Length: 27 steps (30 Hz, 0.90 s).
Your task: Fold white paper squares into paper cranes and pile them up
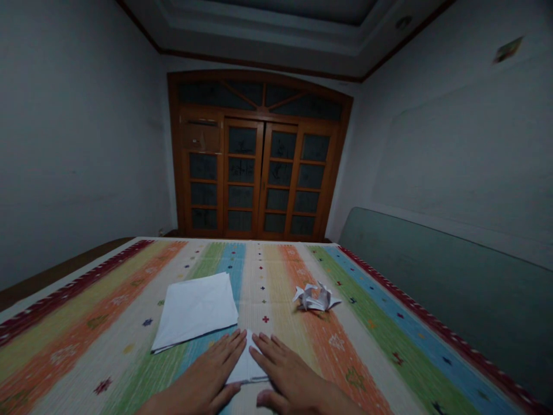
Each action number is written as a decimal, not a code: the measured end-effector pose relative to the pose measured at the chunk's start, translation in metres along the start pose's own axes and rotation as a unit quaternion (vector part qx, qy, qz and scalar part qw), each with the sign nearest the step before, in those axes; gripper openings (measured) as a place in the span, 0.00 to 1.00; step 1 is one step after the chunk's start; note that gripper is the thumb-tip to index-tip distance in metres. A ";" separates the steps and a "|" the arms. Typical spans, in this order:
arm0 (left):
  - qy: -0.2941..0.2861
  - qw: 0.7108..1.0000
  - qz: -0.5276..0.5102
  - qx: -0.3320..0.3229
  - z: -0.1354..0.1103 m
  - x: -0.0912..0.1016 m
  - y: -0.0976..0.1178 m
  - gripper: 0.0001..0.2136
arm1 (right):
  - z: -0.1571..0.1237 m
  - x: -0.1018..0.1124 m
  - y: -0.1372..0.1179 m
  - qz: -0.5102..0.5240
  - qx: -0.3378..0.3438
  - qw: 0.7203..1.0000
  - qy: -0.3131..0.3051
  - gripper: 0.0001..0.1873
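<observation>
A folded sheet of white paper (247,366) lies on the table near its front, its point facing away from me. My left hand (211,369) rests flat over its left side, fingers stretched forward. Over the right side lies my right hand (287,372), also flat, with the fingers extended and the thumb apart. Both hands hide the paper's outer edges; a strip of it shows between them. Just beyond my left hand is a stack of square white paper (196,308). Farther right stands a folded paper shape (317,297) with several points, white and greyish.
A striped, colourful tablecloth (108,340) covers the table. Behind the table are wooden doors with glass panes (261,173). A grey-green panel (432,276) runs along the right wall, beside the table.
</observation>
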<state>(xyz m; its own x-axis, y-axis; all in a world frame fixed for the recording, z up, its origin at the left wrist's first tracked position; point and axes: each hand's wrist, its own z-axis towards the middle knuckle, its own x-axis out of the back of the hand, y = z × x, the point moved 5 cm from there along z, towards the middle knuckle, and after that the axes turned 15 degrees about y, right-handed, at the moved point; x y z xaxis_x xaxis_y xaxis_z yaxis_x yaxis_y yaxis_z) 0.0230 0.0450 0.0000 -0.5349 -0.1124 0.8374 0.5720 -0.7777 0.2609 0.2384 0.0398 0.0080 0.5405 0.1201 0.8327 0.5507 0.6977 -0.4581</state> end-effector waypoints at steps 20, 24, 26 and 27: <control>0.073 0.995 0.036 -0.061 0.006 0.012 0.011 0.29 | 0.003 -0.002 -0.003 -0.051 0.003 0.994 0.091 0.26; 0.103 0.990 0.045 -0.085 0.009 0.019 0.020 0.27 | 0.005 -0.005 -0.003 -0.082 0.031 0.989 0.119 0.22; 0.108 0.989 0.050 -0.090 0.010 0.018 0.019 0.26 | 0.006 -0.007 -0.004 -0.097 0.053 0.985 0.130 0.20; 0.109 0.988 0.053 -0.093 0.011 0.016 0.019 0.25 | 0.007 -0.007 -0.006 -0.103 0.064 0.983 0.134 0.19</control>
<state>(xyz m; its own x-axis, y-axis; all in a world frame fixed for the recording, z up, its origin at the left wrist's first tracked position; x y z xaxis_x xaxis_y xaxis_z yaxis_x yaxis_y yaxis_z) 0.0317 0.0353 0.0233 -0.6106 -0.3139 0.7271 0.5190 -0.8520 0.0681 0.2269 0.0399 0.0069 0.5834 -0.2127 0.7838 0.5918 0.7723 -0.2309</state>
